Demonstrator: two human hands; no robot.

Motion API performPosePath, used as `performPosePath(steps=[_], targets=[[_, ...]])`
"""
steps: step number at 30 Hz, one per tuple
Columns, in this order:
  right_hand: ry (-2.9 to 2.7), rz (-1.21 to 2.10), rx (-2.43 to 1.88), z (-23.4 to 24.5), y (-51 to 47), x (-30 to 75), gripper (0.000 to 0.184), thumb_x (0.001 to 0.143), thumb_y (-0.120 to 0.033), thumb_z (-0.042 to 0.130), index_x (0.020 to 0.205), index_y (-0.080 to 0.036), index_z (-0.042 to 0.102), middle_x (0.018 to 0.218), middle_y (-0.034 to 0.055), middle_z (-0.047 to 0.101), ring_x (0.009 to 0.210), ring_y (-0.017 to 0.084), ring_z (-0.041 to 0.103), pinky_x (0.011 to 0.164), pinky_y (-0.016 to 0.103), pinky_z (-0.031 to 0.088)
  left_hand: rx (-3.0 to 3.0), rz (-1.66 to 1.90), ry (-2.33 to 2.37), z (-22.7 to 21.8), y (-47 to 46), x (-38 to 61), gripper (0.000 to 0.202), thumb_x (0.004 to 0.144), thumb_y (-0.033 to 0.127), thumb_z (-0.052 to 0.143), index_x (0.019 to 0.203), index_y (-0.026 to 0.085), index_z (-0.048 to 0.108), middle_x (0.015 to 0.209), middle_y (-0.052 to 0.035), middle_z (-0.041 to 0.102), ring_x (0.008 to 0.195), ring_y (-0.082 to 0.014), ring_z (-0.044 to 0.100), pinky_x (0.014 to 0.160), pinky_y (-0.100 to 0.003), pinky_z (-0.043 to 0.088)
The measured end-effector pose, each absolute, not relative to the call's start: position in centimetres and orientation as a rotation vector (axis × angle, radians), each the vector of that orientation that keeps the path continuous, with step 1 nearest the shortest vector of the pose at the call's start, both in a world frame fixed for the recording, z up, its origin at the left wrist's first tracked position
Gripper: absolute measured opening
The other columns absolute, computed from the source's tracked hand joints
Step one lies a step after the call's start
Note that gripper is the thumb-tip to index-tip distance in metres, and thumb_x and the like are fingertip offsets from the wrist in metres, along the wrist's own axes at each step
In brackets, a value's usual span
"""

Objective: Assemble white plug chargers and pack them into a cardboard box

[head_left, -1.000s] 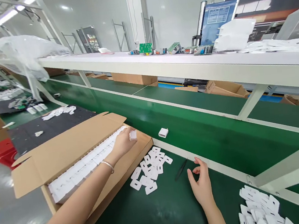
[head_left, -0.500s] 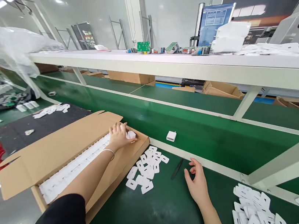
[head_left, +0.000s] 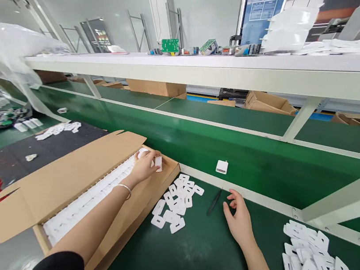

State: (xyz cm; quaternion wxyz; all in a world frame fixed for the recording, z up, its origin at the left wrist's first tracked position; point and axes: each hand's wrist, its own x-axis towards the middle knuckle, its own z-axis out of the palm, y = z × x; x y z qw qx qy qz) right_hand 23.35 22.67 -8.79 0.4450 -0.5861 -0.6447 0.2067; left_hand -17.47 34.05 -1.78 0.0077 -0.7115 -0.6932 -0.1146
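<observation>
My left hand (head_left: 144, 165) reaches into the far end of an open cardboard box (head_left: 143, 207), its thumb and fingers around a small white block (head_left: 159, 164). Rows of similar white blocks (head_left: 92, 201) line the box's left side. My right hand (head_left: 238, 214) hovers over the green work surface with fingers loosely curled and apart, holding nothing. Just left of it lie dark tweezers (head_left: 214, 202). Between box and tweezers is a loose heap of flat white plates with cut-out slots (head_left: 178, 202).
A white charger-like unit (head_left: 222, 167) sits on the green conveyor belt (head_left: 255, 173) behind the metal rail. More white plates (head_left: 308, 246) are piled at the right. An overhead shelf (head_left: 190, 66) carries circuit boards (head_left: 170, 45); its slanted support (head_left: 301, 118) stands at the right.
My left hand has tilted slightly, and the white block at its fingertips shows more clearly. On the belt, the white unit has shifted right. My right hand has barely moved.
</observation>
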Motion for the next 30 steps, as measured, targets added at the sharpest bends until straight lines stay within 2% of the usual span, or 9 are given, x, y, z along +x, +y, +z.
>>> performPosePath(steps=[4,8,11,14,16,21,26,30], targets=[[-1.610,0.525,-1.477,-8.7,22.7,23.3,0.044,0.099,-0.048,0.054,0.134,-0.022,0.057,0.105,0.0093,0.068,0.078,0.021,0.062,0.066,0.036,0.057,-2.231,-0.379,-2.177,-1.5,33.9,-18.6,0.046,0.086,0.039,0.059,0.131,0.027,0.056,0.138,-0.0091,0.069,0.142,-0.0339,0.048,0.123,-0.057,0.015],[-1.618,0.544,-1.475,-8.6,22.6,23.4,0.044,0.099,-0.049,0.053,0.133,-0.022,0.057,0.104,0.0092,0.068,0.078,0.021,0.063,0.067,0.036,0.057,-2.121,-0.408,-2.248,-1.9,34.2,-18.9,0.049,0.086,0.045,0.061,0.131,0.025,0.057,0.138,-0.0128,0.067,0.140,-0.0362,0.049,0.122,-0.055,0.022],[-1.619,0.549,-1.466,-8.6,22.6,23.5,0.044,0.099,-0.051,0.054,0.133,-0.023,0.058,0.103,0.0088,0.068,0.077,0.021,0.063,0.066,0.036,0.056,-1.947,-0.434,-2.323,-2.4,34.6,-18.5,0.074,0.082,0.053,0.065,0.144,0.016,0.050,0.149,-0.0225,0.056,0.145,-0.0427,0.041,0.121,-0.055,0.022],[-1.617,0.557,-1.469,-8.6,22.6,23.5,0.044,0.100,-0.052,0.054,0.132,-0.023,0.058,0.103,0.0086,0.068,0.077,0.021,0.063,0.066,0.036,0.056,-1.771,-0.416,-2.414,-2.6,35.2,-18.2,0.109,0.076,0.067,0.067,0.158,0.005,0.032,0.160,-0.0332,0.038,0.152,-0.0521,0.026,0.121,-0.064,0.018],[-1.615,0.561,-1.468,-8.7,22.6,23.5,0.043,0.100,-0.052,0.053,0.132,-0.023,0.058,0.103,0.0086,0.068,0.077,0.021,0.063,0.067,0.036,0.056,-1.719,-0.363,-2.481,-2.5,35.7,-18.3,0.119,0.073,0.076,0.065,0.161,0.004,0.028,0.159,-0.0359,0.038,0.150,-0.0553,0.027,0.118,-0.068,0.021],[-1.607,0.571,-1.480,-8.8,22.5,23.4,0.041,0.100,-0.048,0.051,0.131,-0.023,0.058,0.103,0.0086,0.067,0.081,0.022,0.064,0.071,0.038,0.057,-1.674,-0.289,-2.556,-1.9,36.1,-19.0,0.116,0.074,0.079,0.060,0.160,0.005,0.034,0.154,-0.0347,0.046,0.144,-0.0529,0.038,0.112,-0.066,0.033],[-1.626,0.556,-1.484,-8.8,22.5,23.3,0.039,0.099,-0.044,0.051,0.131,-0.023,0.058,0.102,0.0080,0.067,0.080,0.022,0.064,0.071,0.037,0.057,-1.654,-0.274,-2.558,-1.6,35.9,-19.4,0.105,0.076,0.078,0.057,0.151,0.006,0.046,0.151,-0.0319,0.051,0.140,-0.0504,0.044,0.111,-0.064,0.035],[-1.639,0.539,-1.504,-8.8,22.6,23.4,0.040,0.097,-0.044,0.052,0.131,-0.023,0.058,0.102,0.0073,0.067,0.080,0.022,0.064,0.072,0.038,0.057,-1.616,-0.288,-2.556,-1.9,36.2,-19.2,0.104,0.078,0.077,0.056,0.150,0.004,0.046,0.150,-0.0327,0.052,0.138,-0.0510,0.045,0.109,-0.060,0.036]])
